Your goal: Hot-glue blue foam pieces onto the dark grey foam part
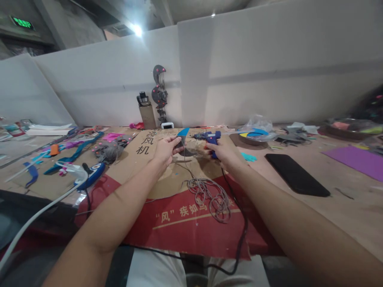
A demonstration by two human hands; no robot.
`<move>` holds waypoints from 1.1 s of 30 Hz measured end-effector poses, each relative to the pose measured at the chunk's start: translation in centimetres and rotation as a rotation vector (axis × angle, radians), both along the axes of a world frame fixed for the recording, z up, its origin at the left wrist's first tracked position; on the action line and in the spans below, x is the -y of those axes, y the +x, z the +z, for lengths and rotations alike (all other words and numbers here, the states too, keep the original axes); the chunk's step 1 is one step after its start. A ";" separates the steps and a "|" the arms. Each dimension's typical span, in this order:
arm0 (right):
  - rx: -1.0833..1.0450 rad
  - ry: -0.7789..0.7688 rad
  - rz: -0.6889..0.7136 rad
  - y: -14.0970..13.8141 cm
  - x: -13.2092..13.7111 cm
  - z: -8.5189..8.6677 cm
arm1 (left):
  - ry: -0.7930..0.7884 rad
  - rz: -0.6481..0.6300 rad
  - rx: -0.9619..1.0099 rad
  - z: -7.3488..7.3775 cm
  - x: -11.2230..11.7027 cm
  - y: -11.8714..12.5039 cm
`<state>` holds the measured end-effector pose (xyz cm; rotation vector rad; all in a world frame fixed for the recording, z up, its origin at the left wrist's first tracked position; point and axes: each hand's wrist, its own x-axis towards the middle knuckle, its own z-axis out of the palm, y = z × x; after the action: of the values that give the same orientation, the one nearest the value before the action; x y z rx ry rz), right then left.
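Note:
My left hand (168,149) pinches a curved, crescent-like piece (183,132) with a blue tip; its lower part is grey. My right hand (220,150) is wrapped round a blue hot glue gun (212,138), its nozzle pointing left toward the crescent and apart from it. Grey yarn (206,195) hangs from the piece and lies in a loose tangle on the cardboard (140,175) below my hands. A black cord (243,235) runs from the glue gun down over the front edge.
A power strip (92,175), blue strips (80,149) and a grey yarn ball (109,152) lie left. A bottle (146,113) stands behind, near a hanging crescent ornament (159,89). On the right are a black phone (296,174), a bowl (254,138) and a purple sheet (356,159).

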<state>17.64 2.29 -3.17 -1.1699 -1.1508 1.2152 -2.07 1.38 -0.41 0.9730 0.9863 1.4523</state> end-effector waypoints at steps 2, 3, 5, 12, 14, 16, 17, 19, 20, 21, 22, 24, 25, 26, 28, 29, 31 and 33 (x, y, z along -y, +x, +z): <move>-0.016 0.077 -0.013 0.1 0.1 0.5 | -0.005 0.038 0.004 0.2 0.1 0.0; -0.006 0.121 -0.013 0.0 0.3 0.8 | -0.011 0.059 0.005 0.3 0.1 -0.1; 0.022 0.208 0.002 -0.1 0.8 1.4 | -0.025 0.101 0.007 0.5 0.1 -0.2; 0.221 0.335 0.058 -1.6 3.0 2.5 | -0.031 0.141 0.024 0.7 0.1 -0.3; 0.291 0.371 0.039 -1.8 3.2 2.5 | -0.020 0.137 0.023 0.6 0.0 -0.3; 0.341 0.407 0.022 -1.8 3.2 2.4 | -0.014 0.134 0.018 0.6 0.0 -0.3; 0.356 0.418 0.018 -1.8 3.1 2.3 | -0.012 0.131 0.015 0.5 0.0 -0.3; 0.373 0.425 0.011 -1.6 2.7 2.0 | -0.010 0.130 0.010 0.4 -0.1 -0.4; 0.382 0.423 0.005 -1.5 2.5 1.8 | -0.011 0.130 0.008 0.4 -0.2 -0.4; 0.391 0.421 0.001 -1.4 2.4 1.6 | -0.013 0.132 0.007 0.3 -0.2 -0.4; 0.400 0.422 -0.001 -1.4 2.2 1.5 | -0.014 0.134 0.008 0.3 -0.2 -0.4; 0.413 0.434 0.005 -1.4 2.0 1.3 | -0.014 0.136 0.009 0.2 -0.3 -0.4; 0.416 0.441 0.008 -1.4 2.0 1.3 | -0.014 0.135 0.008 0.2 -0.3 -0.4; 0.419 0.443 0.010 -1.5 2.0 1.3 | -0.012 0.134 0.004 0.2 -0.3 -0.4; 0.428 0.434 0.015 -1.5 2.0 1.3 | -0.009 0.126 -0.011 0.2 -0.3 -0.4; 0.435 0.426 0.016 -1.6 2.0 1.3 | -0.007 0.125 -0.016 0.2 -0.3 -0.4; 0.444 0.434 0.015 -1.5 1.8 1.0 | 0.001 0.123 -0.021 0.2 -0.3 -0.4; 0.447 0.472 0.007 -1.5 1.5 0.6 | 0.006 0.122 -0.016 0.2 -0.3 -0.4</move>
<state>16.15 0.84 -2.53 -1.0921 -1.6665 0.6378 -2.52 1.72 -0.24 0.9442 1.0693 1.5506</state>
